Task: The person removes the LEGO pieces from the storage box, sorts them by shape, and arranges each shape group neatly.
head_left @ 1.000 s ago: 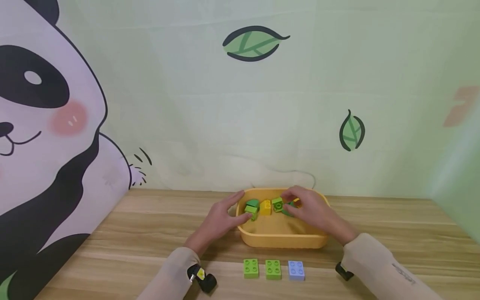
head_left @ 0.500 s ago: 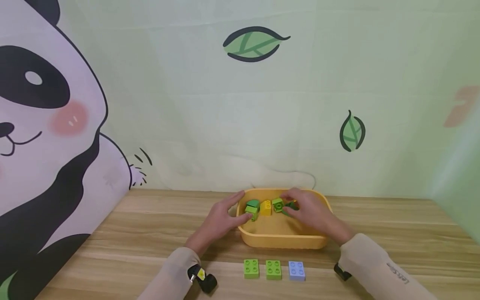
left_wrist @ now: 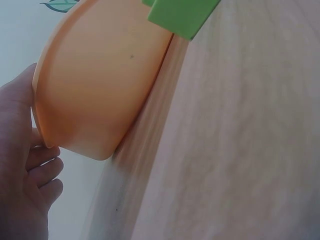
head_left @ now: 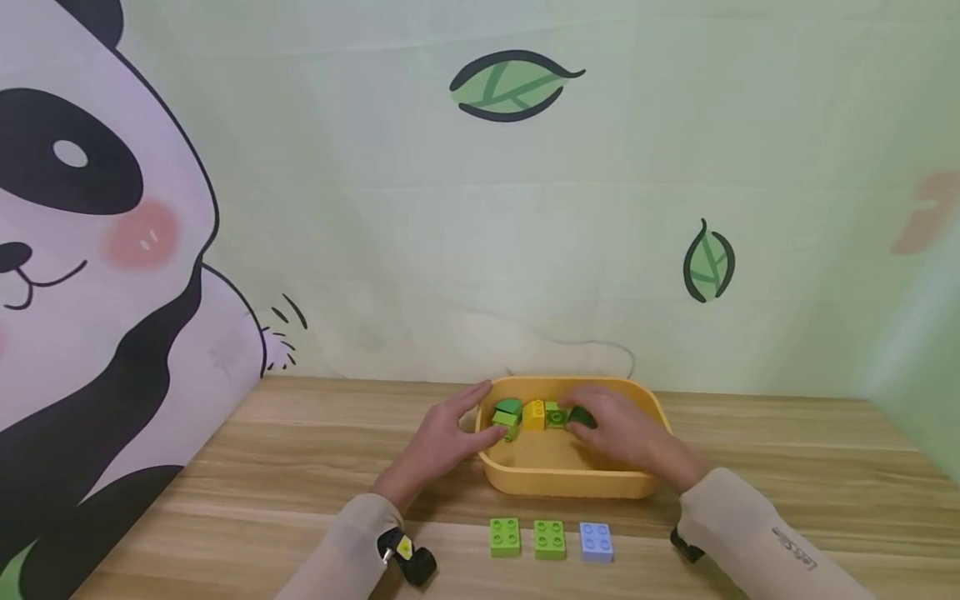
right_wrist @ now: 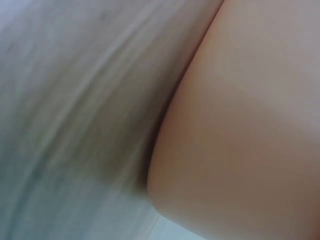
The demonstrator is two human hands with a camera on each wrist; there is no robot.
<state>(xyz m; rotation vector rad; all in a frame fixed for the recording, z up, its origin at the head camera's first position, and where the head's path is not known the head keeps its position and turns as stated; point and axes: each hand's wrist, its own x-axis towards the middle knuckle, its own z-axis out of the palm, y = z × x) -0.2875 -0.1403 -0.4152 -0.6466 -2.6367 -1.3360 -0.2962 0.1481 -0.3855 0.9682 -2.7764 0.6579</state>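
My left hand grips the left rim of a yellow plastic tub, thumb over the inside and fingers outside. In the left wrist view, curled fingers of the left hand show beside the tub wall. My right hand reaches down into the tub's right side, its thumb and forefinger around a dark green block; I cannot tell whether they pinch it. Next to it lie a light green brick and a yellow brick. Near my left thumb are another light green brick and a darker green piece.
In front of the tub, two light green bricks and a blue brick stand in a row on the wooden table. A printed panda backdrop rises behind the table. The right wrist view shows mostly the tub's outer wall.
My right hand has lowered deeper into the tub, and the light green brick beside it has turned slightly. An orange-yellow bit by its fingers is now hidden. My left hand keeps its place on the rim.
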